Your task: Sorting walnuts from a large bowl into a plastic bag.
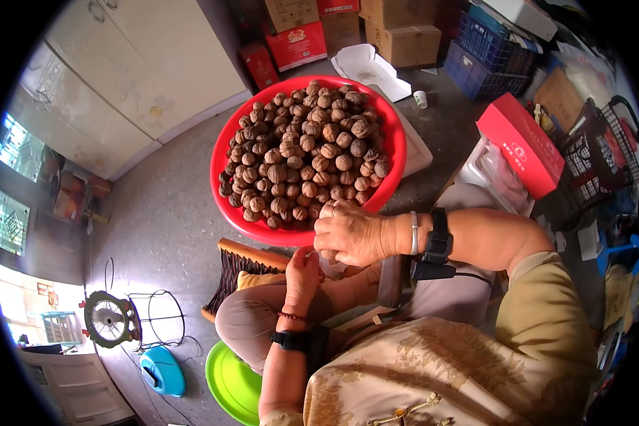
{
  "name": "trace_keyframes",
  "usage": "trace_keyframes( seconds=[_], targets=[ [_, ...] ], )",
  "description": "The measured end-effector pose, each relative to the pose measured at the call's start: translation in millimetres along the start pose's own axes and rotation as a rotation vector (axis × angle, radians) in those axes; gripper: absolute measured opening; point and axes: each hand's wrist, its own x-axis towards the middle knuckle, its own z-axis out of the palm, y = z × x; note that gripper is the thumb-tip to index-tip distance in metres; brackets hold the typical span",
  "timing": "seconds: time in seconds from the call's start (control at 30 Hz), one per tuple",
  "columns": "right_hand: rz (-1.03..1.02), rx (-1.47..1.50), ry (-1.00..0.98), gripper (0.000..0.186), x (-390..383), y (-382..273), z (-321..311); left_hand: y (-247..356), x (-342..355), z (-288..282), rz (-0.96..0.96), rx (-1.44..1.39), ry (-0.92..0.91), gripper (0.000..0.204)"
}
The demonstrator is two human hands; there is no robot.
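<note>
Heaped walnuts fill a wide red basin in front of me. At its near rim my right hand is bent downward with curled fingers. Just below and to the left, my left hand is closed, thumb and fingertips pinched together. The two hands almost meet over my lap. Something small and pale shows at the left fingertips, too small to name. What the right fingers hold, if anything, is hidden behind the hand.
A wooden-framed stool with a dark woven seat stands left of my knees. A lime-green lid or basin lies lower left, near a blue basin and a wire stand. Right: an open red box and blue crates.
</note>
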Motion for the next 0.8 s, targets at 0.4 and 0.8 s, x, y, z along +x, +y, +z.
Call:
trace_keyframes(
  seconds=[0.4,0.8],
  targets=[
    [0.283,-0.392,0.144,0.023,4.3,28.6,-15.9,5.3,-8.2,1.0,0.000,-0.028,-0.007,0.024],
    [0.888,-0.615,-0.287,0.018,-12.9,66.6,-38.5,-6.0,-1.2,-0.3,0.038,0.071,-0.002,0.031]
  ],
)
